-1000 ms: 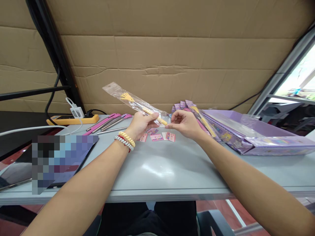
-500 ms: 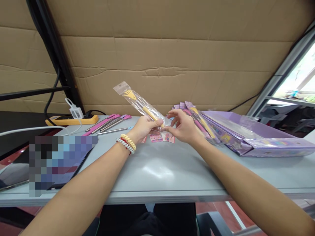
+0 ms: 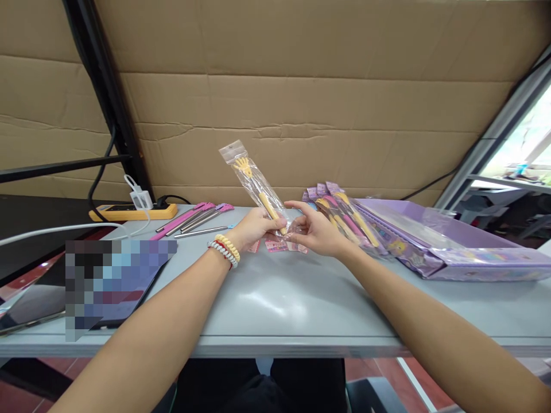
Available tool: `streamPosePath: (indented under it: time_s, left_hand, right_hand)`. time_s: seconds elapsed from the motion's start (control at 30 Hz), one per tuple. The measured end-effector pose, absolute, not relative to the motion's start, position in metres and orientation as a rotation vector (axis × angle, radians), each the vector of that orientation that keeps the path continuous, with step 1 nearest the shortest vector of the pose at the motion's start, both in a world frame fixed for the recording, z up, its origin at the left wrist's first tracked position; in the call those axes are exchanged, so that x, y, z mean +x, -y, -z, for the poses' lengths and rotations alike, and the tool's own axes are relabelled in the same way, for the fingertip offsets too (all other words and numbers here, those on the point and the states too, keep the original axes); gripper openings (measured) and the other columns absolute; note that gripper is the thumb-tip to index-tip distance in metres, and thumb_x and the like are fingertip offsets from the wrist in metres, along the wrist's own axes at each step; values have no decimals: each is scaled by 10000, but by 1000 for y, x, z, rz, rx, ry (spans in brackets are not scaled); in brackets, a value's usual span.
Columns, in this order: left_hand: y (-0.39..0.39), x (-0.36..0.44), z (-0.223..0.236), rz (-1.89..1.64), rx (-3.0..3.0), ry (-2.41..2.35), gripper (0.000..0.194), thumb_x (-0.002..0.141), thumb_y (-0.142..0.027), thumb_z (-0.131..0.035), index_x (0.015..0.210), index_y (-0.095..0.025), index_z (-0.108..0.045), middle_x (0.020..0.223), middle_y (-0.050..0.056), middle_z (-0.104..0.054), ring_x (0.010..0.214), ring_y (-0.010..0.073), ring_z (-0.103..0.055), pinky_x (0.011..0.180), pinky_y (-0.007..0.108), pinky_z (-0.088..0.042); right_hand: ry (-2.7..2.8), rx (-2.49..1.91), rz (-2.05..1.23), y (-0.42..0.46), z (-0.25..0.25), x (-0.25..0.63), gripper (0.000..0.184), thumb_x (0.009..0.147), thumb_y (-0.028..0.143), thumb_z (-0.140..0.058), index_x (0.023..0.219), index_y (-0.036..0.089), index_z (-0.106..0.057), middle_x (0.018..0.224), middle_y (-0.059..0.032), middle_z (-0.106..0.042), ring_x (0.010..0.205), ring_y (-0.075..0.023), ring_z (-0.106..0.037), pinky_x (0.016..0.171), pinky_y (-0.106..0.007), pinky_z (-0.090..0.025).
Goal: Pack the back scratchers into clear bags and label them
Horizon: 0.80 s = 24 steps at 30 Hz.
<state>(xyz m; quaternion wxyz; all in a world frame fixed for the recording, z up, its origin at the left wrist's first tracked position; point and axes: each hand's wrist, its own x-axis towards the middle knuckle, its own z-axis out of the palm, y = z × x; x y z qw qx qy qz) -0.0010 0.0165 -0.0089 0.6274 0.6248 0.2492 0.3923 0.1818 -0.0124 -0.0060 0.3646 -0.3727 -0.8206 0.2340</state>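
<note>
Where the hands meet: above the glossy pale-grey tabletop (image 3: 275, 318), a long clear plastic sleeve (image 3: 233, 151) slants up and to the left, holding a yellow hand-shaped scratcher with a straight handle (image 3: 268, 205).
Left hand (image 3: 253, 228): thumb and fingers clamp on the sleeve over the lower end of the handle; two coiled bracelets, cream and pale grey, circle the wrist.
Right hand (image 3: 316, 230): the index finger stands out, apart from the thumb; the thumb and bent fingers meet crumpled plastic at the sleeve's bottom, though whether they pinch it one cannot tell.
Sleeve's top edge: the flat flap rises in front of the brown cardboard wall (image 3: 301, 103), with open air on both sides.
Printed cards: small pink cards (image 3: 275, 246) lie just below the hands, partly covered.
Left side: pink-and-metal scratchers (image 3: 193, 219) lie fanned out, near a yellow power strip (image 3: 161, 213).
Right side: packed scratchers (image 3: 350, 215) lie beside a purple cardboard box (image 3: 482, 267), limiting sideways room.
Front edge: both forearms cross it, and a wide stretch of tabletop shows between them.
</note>
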Motion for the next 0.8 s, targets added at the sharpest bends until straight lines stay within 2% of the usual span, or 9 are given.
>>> streamPosePath:
  time_s: [0.13, 0.23, 0.37, 0.43, 0.5, 0.63, 0.8]
  left_hand:
    - [-21, -7, 6, -995, 1411, -659, 252, 652, -284, -760, 774, -104, -632, 712, 66, -653, 646, 152, -620, 622, 296, -520]
    - [-25, -15, 0, -1126, 1355, -707, 180, 701, -246, -716, 747, -102, -617, 677, 53, -643, 608, 132, -610, 583, 265, -525]
    - [-29, -23, -5, -1315, 1144, -912, 121, 724, -167, -687, 709, -113, -579, 614, 41, -632, 556, 140, -629, 519, 243, -521]
    - [-30, -24, -5, -1307, 1090, -963, 136, 716, -154, -699, 690, -115, -571, 587, 40, -623, 547, 147, -636, 506, 236, -521]
    - [-30, -23, -3, -1254, 1118, -938, 137, 712, -157, -707, 692, -112, -580, 584, 46, -626, 555, 147, -639, 509, 229, -525]
    - [-26, -16, -2, -1196, 1218, -841, 101, 730, -163, -686, 728, -115, -597, 618, 39, -636, 566, 128, -623, 529, 233, -536]
    - [-20, -13, -2, -1165, 1230, -811, 105, 737, -163, -671, 685, -119, -591, 609, 27, -617, 549, 111, -592, 572, 255, -539]
  right_hand:
    - [2038, -920, -905, 12, 4, 185, 682, 750, 385, -665, 1314, 214, -320, 635, 41, -593, 500, -136, -568, 430, -245, -441]
    - [1981, -972, -934, 9, 3, 189, 605, 802, 455, -590, 1288, 189, -345, 679, 16, -618, 504, -128, -572, 438, -244, -445]
    - [2018, -1125, -525, 1, 6, 198, 391, 861, 420, -495, 1152, 159, -479, 734, -30, -646, 564, -124, -566, 526, -264, -452]
    - [2097, -1155, -273, -3, 9, 203, 336, 819, 342, -554, 1103, 166, -522, 760, -36, -660, 604, -133, -569, 574, -278, -451]
    - [2158, -1153, -121, -7, 11, 206, 363, 751, 266, -613, 1096, 175, -540, 812, -39, -666, 629, -136, -573, 590, -279, -450]
    - [2197, -1122, -67, -8, 12, 206, 404, 700, 203, -628, 1099, 193, -562, 867, -41, -653, 642, -132, -570, 576, -269, -453]
    - [2243, -995, 21, -4, 10, 200, 350, 686, 198, -658, 1034, 203, -623, 791, -32, -576, 668, -144, -534, 594, -285, -467]
